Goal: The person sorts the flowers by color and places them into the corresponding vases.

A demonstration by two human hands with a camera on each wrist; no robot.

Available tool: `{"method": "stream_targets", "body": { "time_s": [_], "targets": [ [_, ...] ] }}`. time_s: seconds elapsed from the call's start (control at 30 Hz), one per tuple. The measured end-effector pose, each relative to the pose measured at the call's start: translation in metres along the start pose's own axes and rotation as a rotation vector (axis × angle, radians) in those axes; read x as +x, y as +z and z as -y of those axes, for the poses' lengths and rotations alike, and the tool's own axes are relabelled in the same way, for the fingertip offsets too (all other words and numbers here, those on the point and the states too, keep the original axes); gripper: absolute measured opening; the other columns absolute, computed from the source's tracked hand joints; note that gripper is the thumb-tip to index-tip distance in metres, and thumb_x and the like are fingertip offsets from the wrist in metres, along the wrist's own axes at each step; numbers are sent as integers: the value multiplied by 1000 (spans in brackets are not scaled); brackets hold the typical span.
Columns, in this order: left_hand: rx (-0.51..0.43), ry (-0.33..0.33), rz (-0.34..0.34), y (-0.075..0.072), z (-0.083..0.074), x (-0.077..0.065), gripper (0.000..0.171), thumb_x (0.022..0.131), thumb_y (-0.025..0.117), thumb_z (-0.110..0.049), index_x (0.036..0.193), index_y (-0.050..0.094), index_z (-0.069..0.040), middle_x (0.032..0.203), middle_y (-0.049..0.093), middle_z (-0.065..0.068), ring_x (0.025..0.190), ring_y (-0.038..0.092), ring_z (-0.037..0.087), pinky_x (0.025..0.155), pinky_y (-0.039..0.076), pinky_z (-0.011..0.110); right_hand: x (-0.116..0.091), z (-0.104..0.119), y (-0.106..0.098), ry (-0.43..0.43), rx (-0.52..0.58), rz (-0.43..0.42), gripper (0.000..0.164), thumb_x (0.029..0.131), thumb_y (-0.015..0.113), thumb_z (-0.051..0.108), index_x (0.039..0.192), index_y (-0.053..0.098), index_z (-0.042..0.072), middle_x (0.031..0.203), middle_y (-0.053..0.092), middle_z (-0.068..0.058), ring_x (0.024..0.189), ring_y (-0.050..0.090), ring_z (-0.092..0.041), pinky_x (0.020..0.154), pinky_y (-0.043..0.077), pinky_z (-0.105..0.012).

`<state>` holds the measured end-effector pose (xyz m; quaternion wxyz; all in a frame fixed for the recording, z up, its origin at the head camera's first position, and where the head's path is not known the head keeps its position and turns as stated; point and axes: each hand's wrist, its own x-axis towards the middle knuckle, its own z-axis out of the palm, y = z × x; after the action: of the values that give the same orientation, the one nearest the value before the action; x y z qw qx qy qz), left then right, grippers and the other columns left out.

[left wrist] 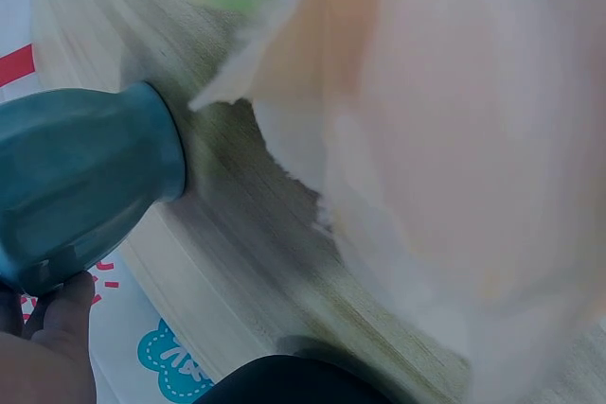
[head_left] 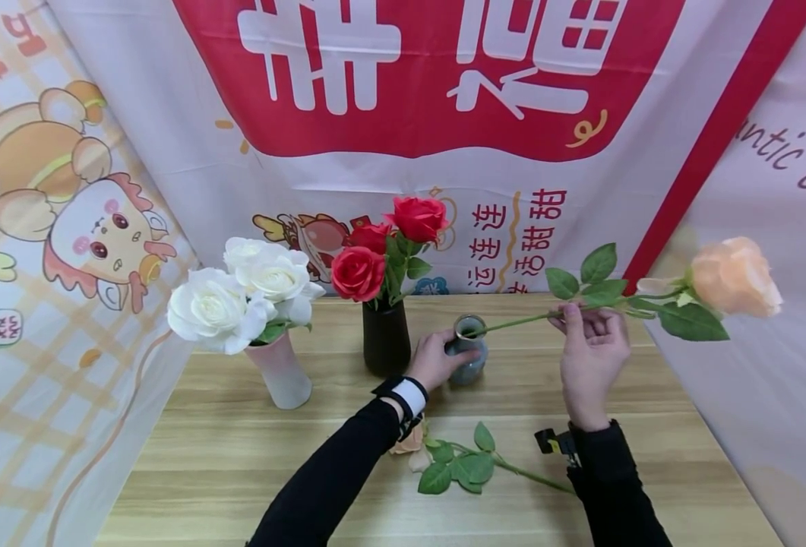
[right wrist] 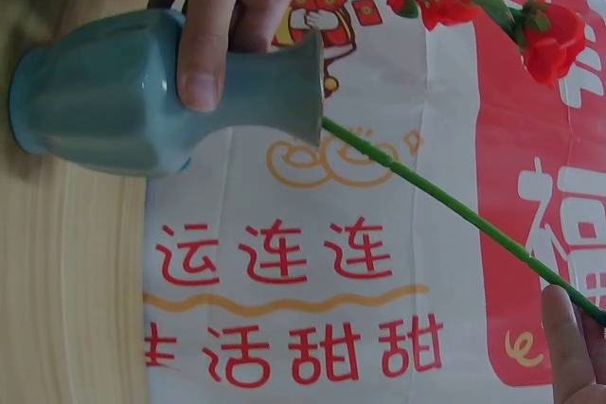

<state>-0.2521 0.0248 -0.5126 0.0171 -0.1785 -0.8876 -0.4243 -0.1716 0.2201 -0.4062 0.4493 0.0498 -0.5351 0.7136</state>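
A small blue-grey vase (head_left: 472,370) stands on the wooden table. My left hand (head_left: 437,360) grips it round the neck, the thumb lying across the front in the right wrist view. With my right hand (head_left: 594,361) I pinch the green stem (right wrist: 454,210) of a peach rose (head_left: 734,277), which slants out to the right. The stem's lower end is inside the vase's mouth. Another peach rose (head_left: 469,465) lies on the table below, its bloom partly hidden by my left wrist; a peach bloom (left wrist: 445,139) looms blurred in the left wrist view.
To the left, a black vase (head_left: 387,342) holds red roses (head_left: 358,273), and a pink-and-white vase (head_left: 282,376) holds white roses (head_left: 218,304). A printed cloth (head_left: 403,171) hangs along the table's back edge, with more cloth at both sides.
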Motion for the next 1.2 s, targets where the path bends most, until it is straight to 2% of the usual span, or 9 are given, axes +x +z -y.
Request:
{"method": "stream_targets", "body": {
  "time_s": [0.1, 0.17, 0.3, 0.43, 0.57, 0.73, 0.93, 1.03, 1.2],
  "targets": [
    [-9, -4, 6, 0, 0, 0, 36, 77, 72, -53, 102, 69, -27, 104, 65, -12, 98, 58, 6, 84, 42, 22, -2, -3, 6, 23, 9, 14, 28, 86, 65, -1, 103, 49, -17, 94, 58, -32, 82, 65, -30, 72, 50, -41],
    [-11, -9, 8, 1, 0, -1, 34, 77, 72, -53, 101, 69, -28, 104, 64, -13, 98, 58, 6, 84, 42, 22, -5, -6, 10, 27, -7, 51, 27, 85, 65, -3, 102, 50, -17, 94, 59, -31, 81, 65, -30, 72, 51, -42],
    [-16, -19, 17, 2, -1, -2, 32, 77, 73, -52, 99, 68, -28, 102, 64, -13, 98, 58, 6, 84, 42, 22, -14, -13, 15, 87, -28, 134, 21, 86, 63, -5, 99, 51, -16, 92, 59, -31, 80, 66, -30, 72, 50, -43],
    [-21, -14, 25, 3, -2, -2, 33, 77, 73, -52, 100, 69, -28, 103, 65, -14, 98, 58, 5, 84, 42, 22, -21, -21, 17, 127, -71, 177, 20, 87, 61, -7, 99, 50, -18, 93, 59, -32, 82, 65, -33, 74, 50, -45],
    [-40, 2, 10, 2, -2, -2, 34, 77, 74, -49, 103, 69, -28, 104, 65, -13, 99, 59, 6, 85, 42, 22, -23, -31, 21, 119, -146, 232, 19, 88, 61, -4, 100, 52, -16, 94, 59, -31, 83, 62, -40, 74, 50, -44],
    [-46, 5, 13, 0, -2, -3, 35, 77, 74, -49, 105, 69, -28, 105, 65, -12, 99, 58, 6, 85, 41, 21, -26, -41, 27, 116, -225, 330, 15, 89, 63, 1, 97, 58, -11, 92, 61, -25, 82, 63, -41, 73, 52, -37],
    [-38, -2, 22, 0, 0, 0, 37, 78, 72, -52, 106, 69, -28, 104, 65, -11, 98, 59, 7, 84, 42, 23, -31, -46, 32, 72, -454, 457, 11, 90, 65, 11, 95, 64, 1, 90, 64, -10, 78, 66, -26, 67, 52, -28],
    [-36, 0, 22, 0, 0, 1, 37, 78, 72, -52, 106, 69, -27, 104, 65, -10, 98, 59, 8, 84, 42, 23, -31, -45, 33, 48, -520, 458, 11, 91, 65, 12, 94, 64, 2, 90, 63, -5, 77, 65, -22, 65, 52, -25],
    [-34, -32, 39, -2, -1, 1, 37, 78, 72, -52, 106, 69, -28, 105, 65, -11, 99, 58, 7, 85, 41, 23, -31, -46, 35, 47, -506, 452, 9, 90, 65, 8, 94, 63, 0, 89, 64, -9, 76, 66, -27, 65, 52, -25]
  ]
}}
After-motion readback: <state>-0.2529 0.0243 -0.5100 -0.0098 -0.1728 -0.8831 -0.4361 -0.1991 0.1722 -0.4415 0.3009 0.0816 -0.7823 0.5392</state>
